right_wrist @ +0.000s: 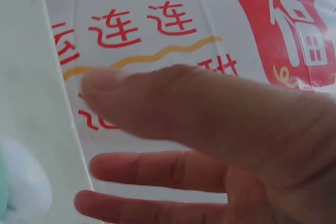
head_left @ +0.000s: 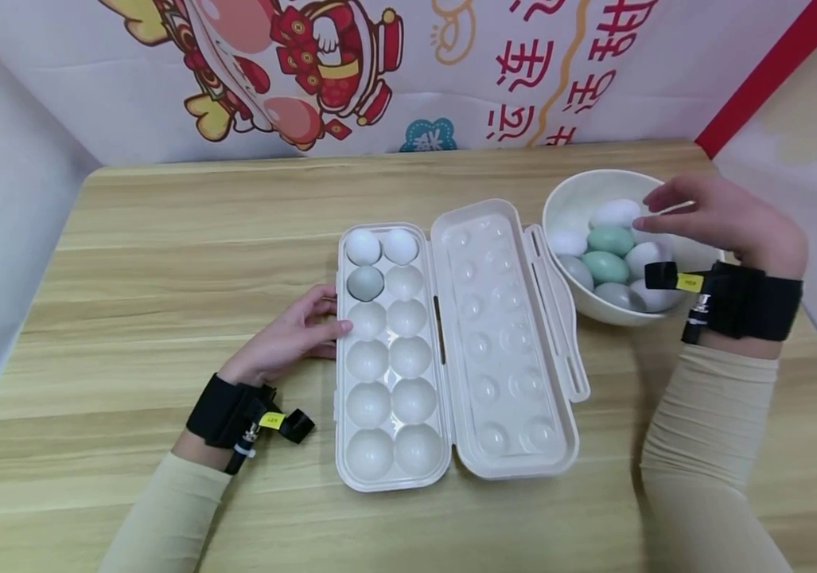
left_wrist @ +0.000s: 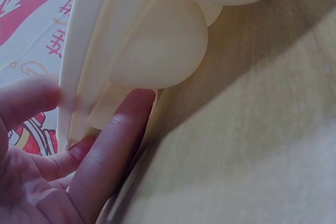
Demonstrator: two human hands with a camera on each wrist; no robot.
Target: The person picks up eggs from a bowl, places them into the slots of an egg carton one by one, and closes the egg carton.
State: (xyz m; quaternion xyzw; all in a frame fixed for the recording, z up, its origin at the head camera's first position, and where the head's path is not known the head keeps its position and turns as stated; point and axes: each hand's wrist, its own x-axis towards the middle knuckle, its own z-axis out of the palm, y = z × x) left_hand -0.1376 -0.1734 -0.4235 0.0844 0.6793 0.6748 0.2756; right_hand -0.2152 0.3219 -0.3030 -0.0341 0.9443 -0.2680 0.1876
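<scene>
Left hand (head_left: 286, 338) flat, fingers (left_wrist: 113, 145) straight; right hand (head_left: 719, 219) raised, fingers (right_wrist: 157, 169) loosely extended.

Wooden table (head_left: 165, 263), pale grain w/ lighter stripes, runs to the back wall. Behind it a white banner (head_left: 451, 72) w/ red & gold cartoon figure (head_left: 293, 64), red Chinese characters (head_left: 558, 64), wavy gold line, small teal emblem (head_left: 428, 135). Red diagonal stripe (head_left: 759, 79) at right corner. Plain whitish panels on left & right sides.
</scene>
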